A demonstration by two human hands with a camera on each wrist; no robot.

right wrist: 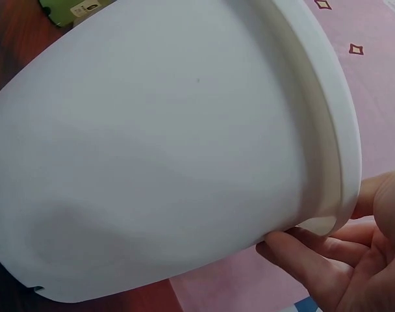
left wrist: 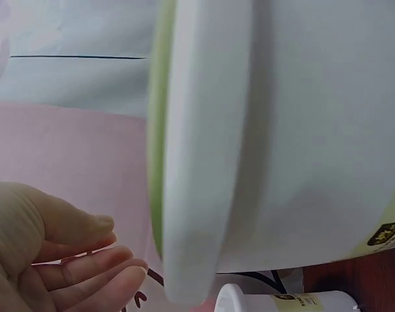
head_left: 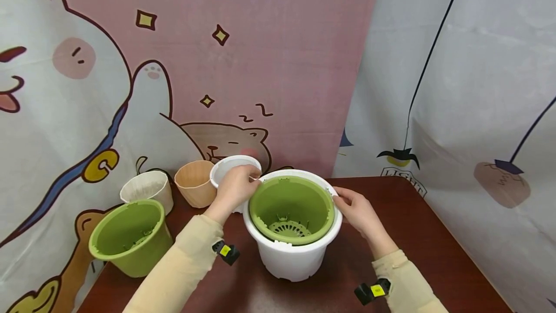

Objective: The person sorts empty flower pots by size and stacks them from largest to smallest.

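Note:
A large white flowerpot (head_left: 292, 257) stands on the table, with a green flowerpot (head_left: 288, 197) nested inside it. The green pot's slotted bottom shows, and its rim sits just within the white one. At the right side my right hand (head_left: 357, 209) grips the white rim, fingers under and behind its lip in the right wrist view. My left hand (head_left: 238, 187) hovers by the rim's far left, fingers loosely bent. In the left wrist view a gap separates those fingers (left wrist: 97, 266) from the white rim (left wrist: 201, 156), and they hold nothing.
A second green pot (head_left: 136, 250) stands at the table's left edge. Behind it are a cream pot (head_left: 152, 190) and a peach pot (head_left: 195, 192). A smaller white pot (head_left: 228, 162) is partly hidden behind my left hand. Printed cloth (head_left: 295, 71) hangs behind the brown table (head_left: 417, 226).

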